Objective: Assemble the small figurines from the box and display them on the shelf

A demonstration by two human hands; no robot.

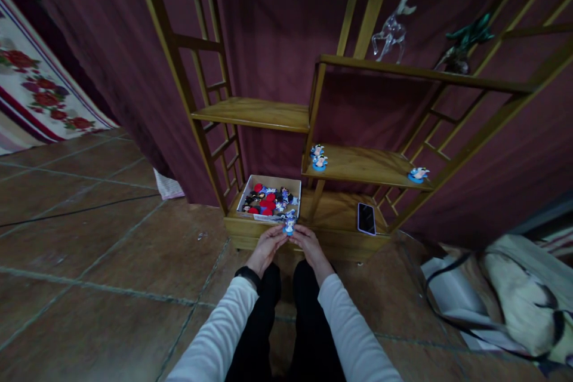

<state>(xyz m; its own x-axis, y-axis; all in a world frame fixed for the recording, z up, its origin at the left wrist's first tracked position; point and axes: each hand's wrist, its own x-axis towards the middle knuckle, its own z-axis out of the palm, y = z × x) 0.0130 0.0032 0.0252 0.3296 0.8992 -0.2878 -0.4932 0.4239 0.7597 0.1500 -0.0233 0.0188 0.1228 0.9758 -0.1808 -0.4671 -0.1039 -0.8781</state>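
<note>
The left hand (pixel 268 243) and the right hand (pixel 310 242) hold one little toy (pixel 289 227) between their fingertips, one hand on each side. The little toy is upright, with a blue bottom, just in front of a white box (pixel 286 181). Lots of red, black and blue toys (pixel 267 200) lie in a pile in the box. To the right, a phone (pixel 366 218) lies on the low board. On the shelf (pixel 362 162) above, two toys (pixel 319 162) stand close together, and another toy (pixel 418 175) stands well apart near the right end. Higher up stands a clear glass deer (pixel 392 33).
</note>
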